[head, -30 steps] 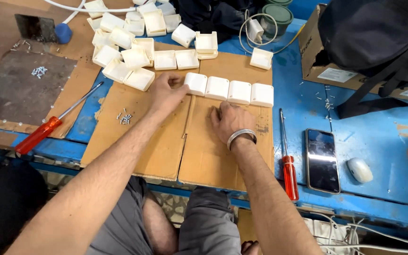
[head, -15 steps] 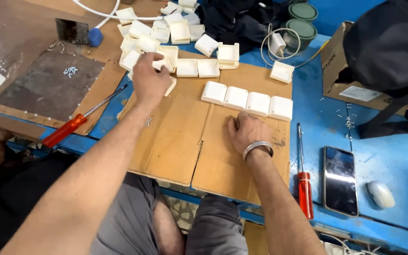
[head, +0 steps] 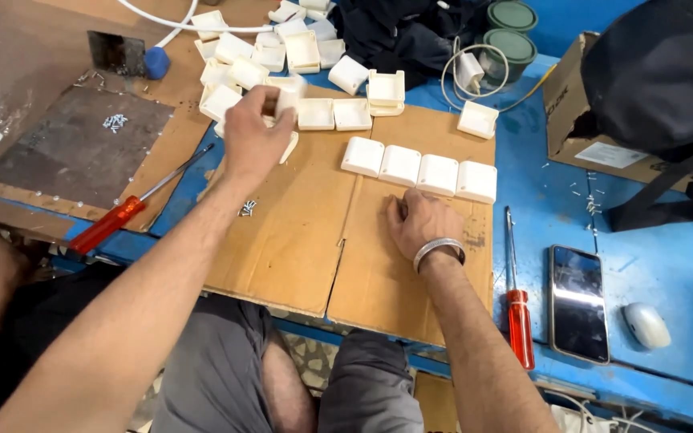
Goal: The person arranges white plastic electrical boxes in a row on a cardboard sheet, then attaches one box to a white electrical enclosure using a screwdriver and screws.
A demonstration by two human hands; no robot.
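Four white plastic boxes (head: pixel 419 167) sit in a row at twelve o'clock of the flat, spread right hand (head: pixel 421 222); the left hand (head: pixel 254 136) pinches another white box (head: pixel 286 99), lifted from the pile (head: pixel 238 64).

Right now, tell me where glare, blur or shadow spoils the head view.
Head view: glare streaks the phone screen; the left hand is slightly motion-blurred on a white box; the right hand rests sharp on cardboard; lighting is even, shadows soft.
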